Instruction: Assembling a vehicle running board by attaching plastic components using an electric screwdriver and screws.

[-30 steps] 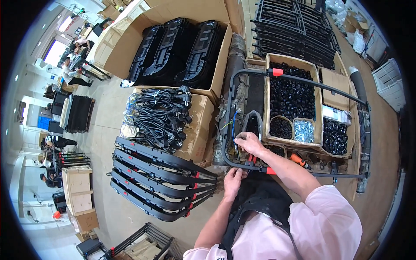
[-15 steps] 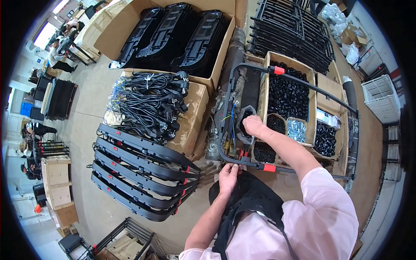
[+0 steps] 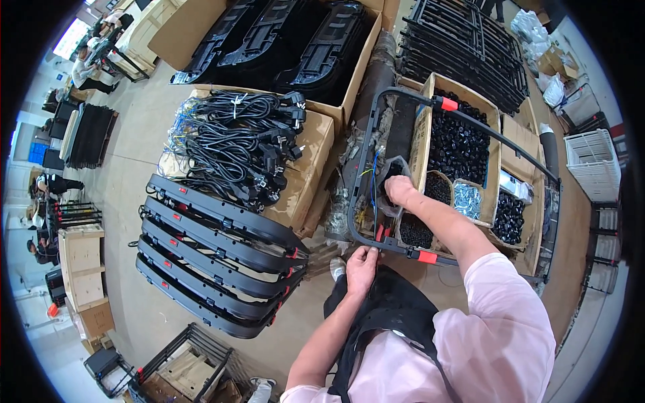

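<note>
Frame [image 3: 497, 134]: matt black, looks like metal tube; red sleeves [image 3: 449, 104] smooth plastic. Bag [image 3: 389, 210] thin translucent plastic film; small caps [image 3: 453, 151] glossy black plastic. Screws [image 3: 467, 200] bright metal, carton [image 3: 316, 158] brown cardboard.

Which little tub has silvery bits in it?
The little tub in the near right corner of the big box of black caps. Only that one has silvery bits; the other two little tubs hold black bits.
</note>
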`<action>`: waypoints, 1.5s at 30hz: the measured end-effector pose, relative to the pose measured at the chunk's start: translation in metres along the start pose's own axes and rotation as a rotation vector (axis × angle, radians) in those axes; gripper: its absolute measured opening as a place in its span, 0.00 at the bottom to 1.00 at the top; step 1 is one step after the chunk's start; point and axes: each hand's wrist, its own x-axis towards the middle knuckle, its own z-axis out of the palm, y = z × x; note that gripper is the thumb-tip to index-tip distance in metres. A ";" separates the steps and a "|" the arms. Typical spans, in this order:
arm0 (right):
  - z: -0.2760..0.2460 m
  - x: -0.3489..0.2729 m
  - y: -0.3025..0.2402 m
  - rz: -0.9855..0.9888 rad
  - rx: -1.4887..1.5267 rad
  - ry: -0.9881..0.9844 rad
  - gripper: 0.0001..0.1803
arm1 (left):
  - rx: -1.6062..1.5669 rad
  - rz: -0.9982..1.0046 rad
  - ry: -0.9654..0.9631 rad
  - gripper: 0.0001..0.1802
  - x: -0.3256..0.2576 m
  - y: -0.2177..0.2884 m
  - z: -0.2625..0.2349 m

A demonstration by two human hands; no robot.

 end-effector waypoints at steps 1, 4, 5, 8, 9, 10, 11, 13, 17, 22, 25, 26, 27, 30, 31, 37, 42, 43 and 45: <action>-0.007 0.000 0.002 -0.008 0.052 0.045 0.11 | -0.003 0.001 0.002 0.12 0.000 -0.002 -0.002; -0.020 0.007 0.014 -0.028 0.137 0.066 0.10 | -0.020 -0.018 -0.010 0.12 -0.001 0.001 -0.003; -0.024 0.009 0.020 -0.045 0.184 0.056 0.10 | -0.012 -0.022 -0.019 0.12 0.000 0.002 -0.003; -0.025 0.012 0.034 0.010 0.382 0.004 0.12 | -0.019 -0.030 -0.040 0.12 0.000 0.005 -0.001; -0.033 0.011 0.033 0.017 0.506 -0.018 0.14 | -0.036 -0.031 -0.037 0.12 0.000 0.005 -0.003; -0.042 0.010 0.033 0.028 0.612 -0.093 0.15 | -0.037 -0.028 -0.034 0.12 0.000 0.005 -0.004; -0.047 0.009 0.035 0.033 0.611 -0.089 0.15 | -0.050 -0.016 -0.044 0.12 0.000 0.006 -0.003; -0.057 0.006 0.038 0.177 0.845 -0.218 0.15 | -0.060 -0.003 -0.065 0.12 0.000 0.008 -0.001; -0.083 -0.022 0.020 0.235 1.049 -0.162 0.17 | -0.061 -0.063 -0.067 0.11 -0.001 0.016 -0.004; -0.092 -0.061 0.014 0.270 1.432 -0.041 0.12 | -0.077 -0.037 -0.090 0.12 0.000 0.016 -0.003; -0.098 -0.090 0.002 0.261 1.664 0.025 0.12 | -0.089 -0.072 -0.080 0.12 -0.001 0.015 -0.003; -0.101 -0.100 -0.001 0.253 1.694 0.072 0.13 | -0.110 -0.073 -0.089 0.11 0.000 0.014 -0.003; -0.103 -0.110 -0.005 0.245 1.726 0.116 0.14 | -0.129 -0.077 -0.096 0.11 0.000 0.015 -0.004; -0.101 -0.139 -0.015 0.213 1.782 0.153 0.16 | -0.090 -0.070 -0.140 0.11 -0.002 0.021 -0.005; -0.100 -0.148 -0.017 0.181 1.796 0.157 0.17 | -0.082 -0.068 -0.145 0.11 -0.003 0.024 -0.004; -0.121 -0.209 -0.065 0.228 1.468 0.460 0.18 | -0.117 -0.090 -0.133 0.11 0.003 0.014 -0.007; -0.084 -0.245 -0.081 0.255 1.637 0.347 0.15 | -0.115 -0.087 -0.123 0.11 0.003 0.018 -0.007; -0.076 -0.253 -0.085 0.229 1.699 0.360 0.15 | -0.102 -0.096 -0.121 0.11 0.002 0.021 -0.007; -0.071 -0.270 -0.096 0.182 1.732 0.333 0.16 | -0.097 -0.099 -0.130 0.10 0.005 0.015 -0.011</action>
